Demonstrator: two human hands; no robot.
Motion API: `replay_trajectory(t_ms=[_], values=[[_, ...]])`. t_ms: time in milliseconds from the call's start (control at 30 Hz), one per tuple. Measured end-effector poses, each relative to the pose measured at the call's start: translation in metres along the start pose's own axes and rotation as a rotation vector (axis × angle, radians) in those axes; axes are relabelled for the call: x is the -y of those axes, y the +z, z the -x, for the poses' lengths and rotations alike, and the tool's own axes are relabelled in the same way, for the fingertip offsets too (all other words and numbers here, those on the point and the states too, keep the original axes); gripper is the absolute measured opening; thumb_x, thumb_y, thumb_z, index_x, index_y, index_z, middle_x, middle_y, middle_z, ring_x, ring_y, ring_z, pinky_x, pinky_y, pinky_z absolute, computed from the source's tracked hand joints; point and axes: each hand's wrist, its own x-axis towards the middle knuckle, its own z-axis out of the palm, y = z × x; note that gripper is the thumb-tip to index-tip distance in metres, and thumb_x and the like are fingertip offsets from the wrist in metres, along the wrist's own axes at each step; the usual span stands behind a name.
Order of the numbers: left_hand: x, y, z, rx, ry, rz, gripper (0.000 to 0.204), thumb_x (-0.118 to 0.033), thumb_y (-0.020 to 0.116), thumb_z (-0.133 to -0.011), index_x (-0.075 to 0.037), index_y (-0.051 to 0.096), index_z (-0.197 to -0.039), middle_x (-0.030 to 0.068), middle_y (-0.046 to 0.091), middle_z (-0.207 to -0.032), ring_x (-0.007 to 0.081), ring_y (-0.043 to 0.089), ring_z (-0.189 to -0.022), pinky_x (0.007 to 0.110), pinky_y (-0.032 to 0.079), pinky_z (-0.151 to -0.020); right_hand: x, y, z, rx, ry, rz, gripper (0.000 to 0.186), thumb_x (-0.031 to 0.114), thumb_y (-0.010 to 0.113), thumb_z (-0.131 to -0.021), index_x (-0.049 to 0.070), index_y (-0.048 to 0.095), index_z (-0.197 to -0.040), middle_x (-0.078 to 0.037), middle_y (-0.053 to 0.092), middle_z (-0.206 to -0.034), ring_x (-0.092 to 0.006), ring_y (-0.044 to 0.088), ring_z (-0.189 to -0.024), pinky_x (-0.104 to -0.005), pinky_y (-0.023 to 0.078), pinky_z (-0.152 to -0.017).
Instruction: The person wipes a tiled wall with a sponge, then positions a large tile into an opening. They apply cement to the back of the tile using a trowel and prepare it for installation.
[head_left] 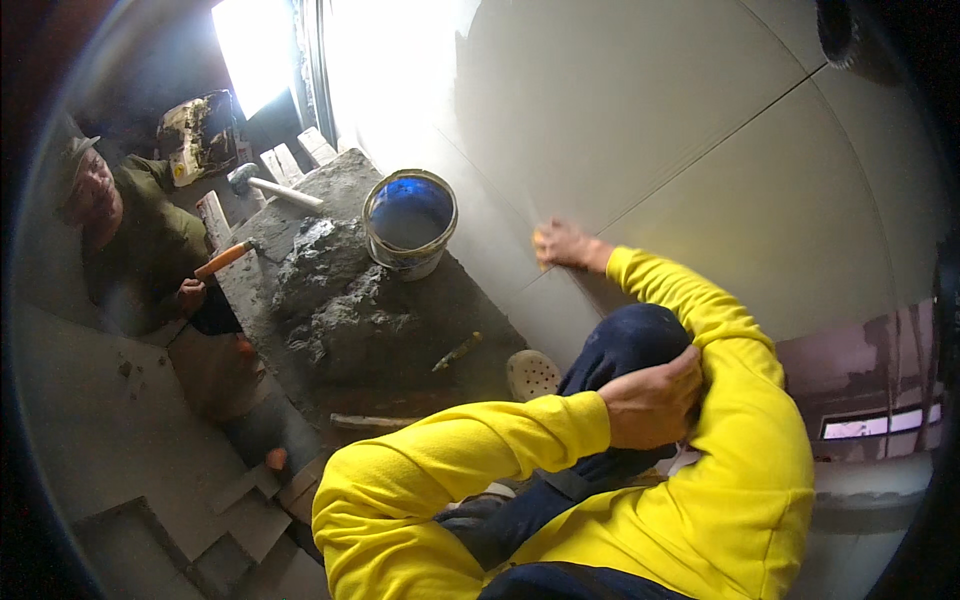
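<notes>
My right hand [572,246], slightly blurred, reaches to the pale tiled wall and presses a small yellow sponge [541,247] against it, near a tile joint [600,222]. Most of the sponge is covered by the fingers. My left hand [655,402] lies over my raised dark-trousered knee [635,335], close to my right sleeve, with nothing seen in it; its fingertips are partly hidden. To the left of the wall stands a bucket [412,262] with a blue inside, on a board [330,385] heaped with wet grey mortar [335,285].
A mallet [285,193] with a white handle and an orange-handled trowel [225,259] lie at the board's far left. A small tool [457,351] and a pale perforated clog [534,376] are nearer. A co-worker [150,230] sits at left, beside stacked tile pieces [215,540].
</notes>
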Motion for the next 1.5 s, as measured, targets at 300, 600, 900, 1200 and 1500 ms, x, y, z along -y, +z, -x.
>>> replay_trajectory(t_ms=[300, 600, 900, 1200, 1500], values=[[-0.007, -0.007, -0.002, 0.019, 0.005, 0.123, 0.042, -0.033, 0.053, -0.088, -0.004, 0.072, -0.113, 0.0128, 0.070, -0.121, 0.0328, 0.058, -0.125, 0.055, 0.027, -0.121, 0.002, 0.004, -0.042, 0.124, 0.082, 0.150, 0.021, 0.026, 0.064, -0.082, 0.015, 0.071, -0.065, -0.006, 0.070, -0.081, -0.0264, 0.065, -0.083, -0.0425, 0.053, -0.065], [0.013, 0.009, 0.021, -0.066, -0.039, -0.031, 0.027, -0.026, 0.059, -0.087, -0.004, 0.072, -0.096, 0.0100, 0.070, -0.102, 0.0287, 0.064, -0.109, 0.049, 0.040, -0.111, -0.060, -0.212, -0.011, -0.004, 0.418, 0.517, 0.025, 0.012, 0.068, -0.083, 0.002, 0.070, -0.107, -0.018, 0.071, -0.103, -0.0291, 0.067, -0.096, -0.0391, 0.056, -0.089], [0.008, 0.025, 0.011, -0.094, 0.025, -0.023, 0.029, -0.026, 0.059, -0.087, -0.003, 0.072, -0.099, 0.0117, 0.070, -0.105, 0.0290, 0.064, -0.110, 0.050, 0.039, -0.113, -0.067, -0.285, 0.065, -0.406, 0.820, 0.424, 0.038, 0.008, 0.063, -0.088, 0.010, 0.063, -0.126, -0.010, 0.064, -0.117, -0.0304, 0.059, -0.108, -0.0442, 0.048, -0.087], [0.019, -0.007, 0.019, -0.097, 0.009, -0.002, 0.027, -0.026, 0.060, -0.086, -0.004, 0.072, -0.097, 0.0104, 0.070, -0.104, 0.0288, 0.062, -0.110, 0.048, 0.040, -0.112, -0.002, -0.189, 0.030, 0.087, 0.404, 0.417, 0.020, 0.025, 0.059, -0.093, 0.017, 0.071, -0.106, -0.005, 0.070, -0.119, -0.0269, 0.062, -0.113, -0.0451, 0.051, -0.090], [0.017, 0.002, 0.007, -0.133, 0.020, 0.024, 0.025, -0.026, 0.062, -0.085, -0.004, 0.072, -0.092, 0.0100, 0.069, -0.099, 0.0294, 0.062, -0.108, 0.049, 0.039, -0.111, -0.160, -0.316, 0.020, -0.574, 0.783, 0.486, 0.034, 0.007, 0.064, -0.087, 0.009, 0.066, -0.121, -0.009, 0.066, -0.121, -0.0311, 0.061, -0.112, -0.0428, 0.051, -0.097]])
